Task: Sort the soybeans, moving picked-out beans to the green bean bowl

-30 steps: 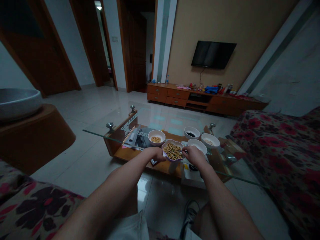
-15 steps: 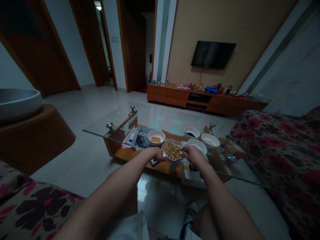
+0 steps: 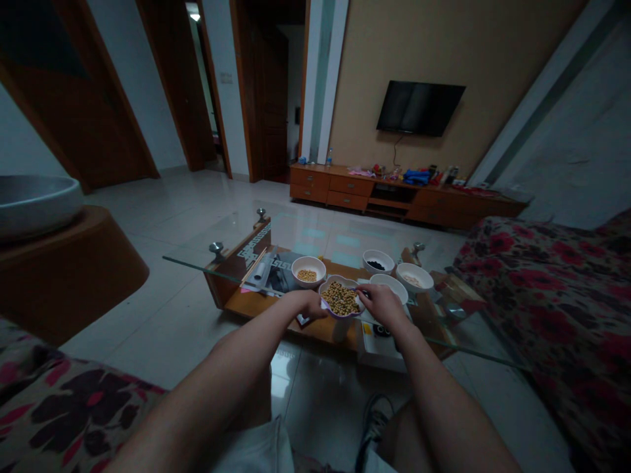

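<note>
A scalloped bowl with a purple rim (image 3: 333, 314) stands at the near side of the glass table, full of mixed yellow and dark beans (image 3: 340, 299). My left hand (image 3: 313, 305) is closed on its left edge. Over its right edge my right hand (image 3: 378, 299) has its fingers pinched together; what they hold, if anything, is too small to make out. Behind and left is a white bowl (image 3: 308, 263) with yellow beans. To the right stand a bowl (image 3: 378, 255) of black beans, a bowl (image 3: 415, 270) with pale contents, and another white bowl (image 3: 392, 286) partly behind my right hand.
The glass tabletop (image 3: 217, 263) has a wooden shelf (image 3: 236, 302) beneath it, with papers (image 3: 276, 270) and a white box (image 3: 377, 351). A floral sofa (image 3: 542, 289) is at the right. Beyond the floor stands a low TV cabinet (image 3: 350, 187) with clutter on top.
My right hand has shifted slightly up, toward the bowl's upper right edge, with its fingers still pinched. The left hand and the bowls have stayed in place.
</note>
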A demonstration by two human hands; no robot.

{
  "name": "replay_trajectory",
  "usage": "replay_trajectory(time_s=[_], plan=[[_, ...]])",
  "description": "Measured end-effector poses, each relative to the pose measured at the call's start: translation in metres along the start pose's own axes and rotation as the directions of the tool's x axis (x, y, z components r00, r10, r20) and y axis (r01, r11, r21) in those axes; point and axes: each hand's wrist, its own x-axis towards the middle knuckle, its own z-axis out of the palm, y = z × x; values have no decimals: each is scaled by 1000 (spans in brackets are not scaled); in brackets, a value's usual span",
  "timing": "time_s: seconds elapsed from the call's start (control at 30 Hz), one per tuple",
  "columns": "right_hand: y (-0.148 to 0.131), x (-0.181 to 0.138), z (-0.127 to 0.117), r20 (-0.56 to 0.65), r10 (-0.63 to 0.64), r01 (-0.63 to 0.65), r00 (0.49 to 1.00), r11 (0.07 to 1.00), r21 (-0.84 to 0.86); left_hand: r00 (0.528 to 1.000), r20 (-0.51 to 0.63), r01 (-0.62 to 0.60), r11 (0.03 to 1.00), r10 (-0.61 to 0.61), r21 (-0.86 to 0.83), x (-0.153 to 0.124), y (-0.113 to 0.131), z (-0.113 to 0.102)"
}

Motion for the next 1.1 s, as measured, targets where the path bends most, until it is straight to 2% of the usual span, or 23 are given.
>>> replay_trajectory(time_s=[0.17,0.57,0.83,1.1], plan=[[1,0,0,-11,-11,11,1000,1000,7,1000,-5,-2,1000,2,7,3,-3,1],[-6,1,8,137,-26,30,990,999,-32,1000,-17,-4,1000,4,-3,3,-2,2],[-7,1,11,105,-58,57,993,998,10,1000,-4,1,999,-1,-34,1,-1,1],[-13,0,14,131,-91,92,987,996,-5,1000,0,27,999,-27,-31,0,0,1]])
